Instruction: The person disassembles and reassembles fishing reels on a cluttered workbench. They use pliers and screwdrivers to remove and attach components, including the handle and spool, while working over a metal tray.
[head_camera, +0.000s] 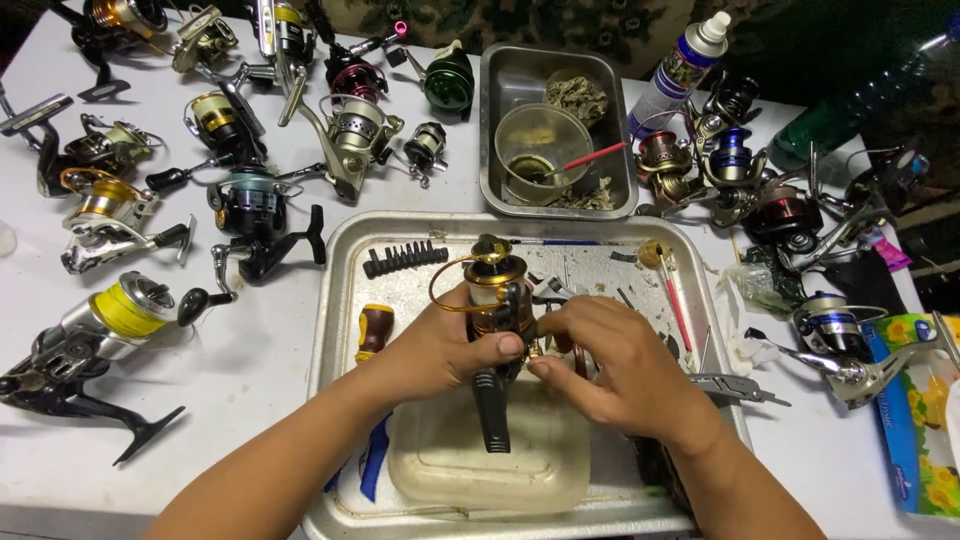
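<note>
Centre of frame, over metal tray (340, 300): gold-brown spinning reel (497, 300) held firm in left hand (440, 350); right hand (610, 365) fingertips pinched on small part at reel body. Reel best kept steady, part turned gently.

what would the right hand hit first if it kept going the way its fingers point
The right hand points left, toward the bronze fishing reel held by the left hand. Its fingertips already seem to touch the reel's side, so the reel comes first, with the left thumb just beyond. Exact depth is unclear.
</note>
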